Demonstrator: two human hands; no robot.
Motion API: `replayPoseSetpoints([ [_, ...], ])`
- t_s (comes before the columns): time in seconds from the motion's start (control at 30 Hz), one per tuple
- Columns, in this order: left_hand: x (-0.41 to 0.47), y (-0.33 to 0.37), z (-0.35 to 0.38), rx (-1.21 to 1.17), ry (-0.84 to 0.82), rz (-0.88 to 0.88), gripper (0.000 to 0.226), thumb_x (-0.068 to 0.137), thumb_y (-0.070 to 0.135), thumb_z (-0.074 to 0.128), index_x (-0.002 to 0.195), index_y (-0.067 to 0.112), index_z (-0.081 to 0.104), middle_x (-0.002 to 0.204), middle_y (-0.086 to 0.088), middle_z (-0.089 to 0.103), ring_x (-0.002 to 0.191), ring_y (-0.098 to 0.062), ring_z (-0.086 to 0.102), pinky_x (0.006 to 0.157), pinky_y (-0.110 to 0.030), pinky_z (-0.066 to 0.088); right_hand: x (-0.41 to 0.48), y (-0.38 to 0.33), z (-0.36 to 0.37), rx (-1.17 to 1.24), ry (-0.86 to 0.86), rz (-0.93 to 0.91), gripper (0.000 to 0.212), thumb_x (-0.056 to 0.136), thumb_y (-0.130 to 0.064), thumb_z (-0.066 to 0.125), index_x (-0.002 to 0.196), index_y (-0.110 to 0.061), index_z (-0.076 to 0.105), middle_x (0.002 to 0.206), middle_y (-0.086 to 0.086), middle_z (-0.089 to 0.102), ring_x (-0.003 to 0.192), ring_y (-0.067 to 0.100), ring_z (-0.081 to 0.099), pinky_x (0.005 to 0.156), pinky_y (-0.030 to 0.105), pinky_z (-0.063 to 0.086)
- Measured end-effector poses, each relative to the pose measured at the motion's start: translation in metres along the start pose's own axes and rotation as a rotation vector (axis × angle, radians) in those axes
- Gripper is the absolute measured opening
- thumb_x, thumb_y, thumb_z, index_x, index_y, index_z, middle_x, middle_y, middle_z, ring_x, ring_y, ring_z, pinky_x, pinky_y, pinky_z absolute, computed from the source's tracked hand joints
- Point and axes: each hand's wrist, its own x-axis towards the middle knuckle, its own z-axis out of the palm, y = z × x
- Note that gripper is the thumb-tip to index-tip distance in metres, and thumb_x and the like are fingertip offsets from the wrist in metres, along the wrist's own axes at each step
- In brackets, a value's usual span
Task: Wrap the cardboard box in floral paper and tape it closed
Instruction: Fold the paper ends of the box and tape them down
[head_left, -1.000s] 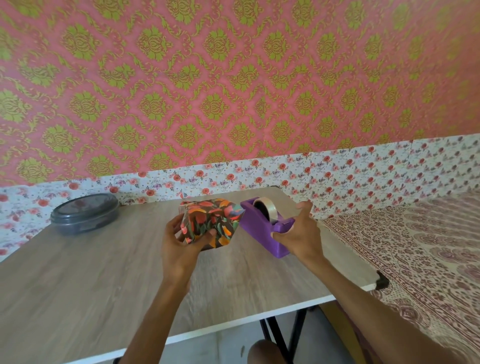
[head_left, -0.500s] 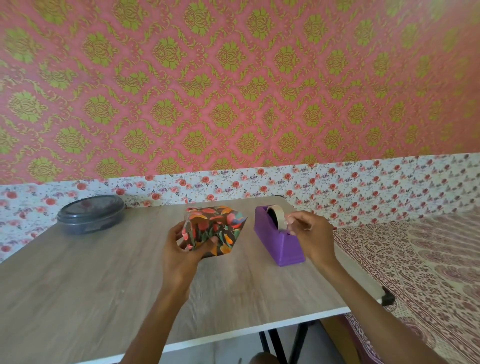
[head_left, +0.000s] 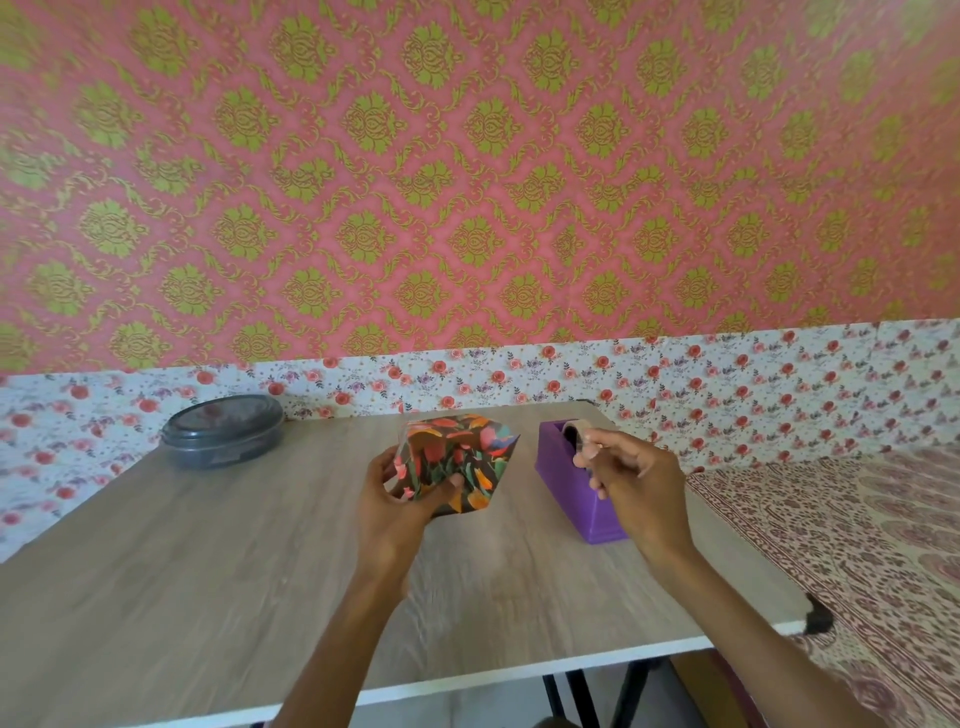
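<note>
The box (head_left: 457, 457), covered in dark floral paper, is tilted up off the table in the middle of the view. My left hand (head_left: 395, 499) grips it from below and the left, thumb pressed on the near folded face. A purple tape dispenser (head_left: 566, 478) stands just right of the box with its roll at the far end. My right hand (head_left: 634, 478) hovers over the dispenser, thumb and forefinger pinching the clear tape end (head_left: 584, 444) near the roll.
A wooden table (head_left: 208, 571) carries everything; its white front edge runs along the bottom. A dark round lidded container (head_left: 223, 436) sits at the back left. A patterned bedspread (head_left: 857, 545) lies to the right of the table.
My right hand moved from the dispenser's near end up to the roll and now pinches the tape end. My left hand kept hold of the box, tilting it slightly.
</note>
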Motion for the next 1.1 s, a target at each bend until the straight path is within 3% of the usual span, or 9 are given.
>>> replayPoseSetpoints([
  [0.07,0.001,0.003,0.002,-0.001,0.005,-0.017,0.093,0.043,0.034,0.097,0.125,0.023,0.055,0.116,-0.007,0.067,0.104,-0.026,0.068,0.075,-0.05,0.061,-0.014,-0.01,0.008,-0.037,-0.015,-0.049,0.027,0.091,-0.013,0.07,0.117,-0.015,0.07,0.081,-0.001,0.076,0.054,0.01,0.061,0.061,0.031,0.052],
  [0.17,0.003,0.008,0.005,-0.007,0.011,-0.027,0.08,0.058,0.014,0.094,0.126,0.018,0.053,0.114,-0.009,0.066,0.102,-0.027,0.068,0.075,-0.05,0.061,-0.035,-0.027,0.027,-0.01,-0.156,-0.067,0.072,0.087,-0.014,0.074,0.146,-0.029,0.035,0.077,0.002,0.076,0.056,0.013,0.064,0.062,0.027,0.052],
  [0.2,0.003,0.009,0.007,-0.01,0.012,-0.029,0.076,0.061,0.01,0.092,0.125,0.017,0.052,0.113,-0.009,0.067,0.101,-0.028,0.069,0.075,-0.049,0.061,-0.041,-0.032,0.033,0.0,-0.177,-0.084,0.075,0.086,-0.013,0.075,0.146,-0.029,0.033,0.076,0.002,0.076,0.057,0.013,0.064,0.063,0.026,0.052],
  [0.47,-0.001,0.022,0.012,0.031,0.0,-0.003,0.062,0.069,0.01,0.087,0.121,0.013,0.054,0.106,-0.003,0.066,0.09,-0.019,0.07,0.059,-0.024,0.057,-0.054,-0.051,0.095,0.052,-0.131,-0.185,0.029,0.091,-0.019,0.069,0.111,-0.015,0.048,0.08,-0.004,0.076,0.057,0.01,0.069,0.057,0.019,0.054],
  [0.63,0.003,0.021,0.011,0.018,0.036,-0.022,0.063,0.068,0.012,0.089,0.121,0.015,0.055,0.113,-0.004,0.065,0.091,-0.024,0.071,0.063,-0.033,0.06,-0.031,-0.041,0.118,0.019,-0.01,-0.098,0.023,0.093,-0.012,0.067,0.098,-0.015,0.045,0.079,-0.001,0.073,0.062,0.008,0.071,0.056,0.042,0.06],
  [0.7,0.005,0.021,0.011,0.032,0.05,-0.023,0.065,0.065,0.017,0.091,0.12,0.017,0.055,0.113,-0.003,0.065,0.092,-0.024,0.072,0.067,-0.038,0.062,-0.025,-0.039,0.121,0.003,0.006,-0.071,0.024,0.093,-0.01,0.067,0.093,-0.015,0.043,0.08,0.001,0.073,0.062,0.008,0.071,0.054,0.044,0.059],
  [0.83,0.007,0.021,0.011,0.011,0.059,-0.024,0.065,0.063,0.015,0.092,0.118,0.017,0.056,0.11,-0.003,0.066,0.089,-0.024,0.073,0.064,-0.035,0.061,-0.017,-0.036,0.122,-0.008,0.026,-0.013,0.024,0.093,-0.009,0.066,0.088,-0.014,0.044,0.08,0.009,0.07,0.061,0.011,0.071,0.051,0.041,0.059],
  [1.0,0.007,0.02,0.011,0.018,0.073,-0.022,0.066,0.061,0.019,0.093,0.116,0.021,0.057,0.111,-0.001,0.064,0.09,-0.022,0.072,0.068,-0.041,0.062,-0.012,-0.041,0.121,0.039,0.014,0.043,0.024,0.092,-0.009,0.068,0.087,0.0,0.046,0.07,0.011,0.07,0.056,0.013,0.071,0.044,0.026,0.055],
  [1.1,0.006,0.021,0.012,0.011,0.074,-0.017,0.066,0.062,0.017,0.093,0.117,0.02,0.056,0.11,0.0,0.063,0.091,-0.022,0.072,0.068,-0.041,0.062,-0.01,-0.042,0.12,0.051,0.002,0.066,0.025,0.092,-0.008,0.068,0.082,-0.004,0.046,0.069,0.01,0.07,0.056,0.015,0.071,0.043,0.025,0.053],
])
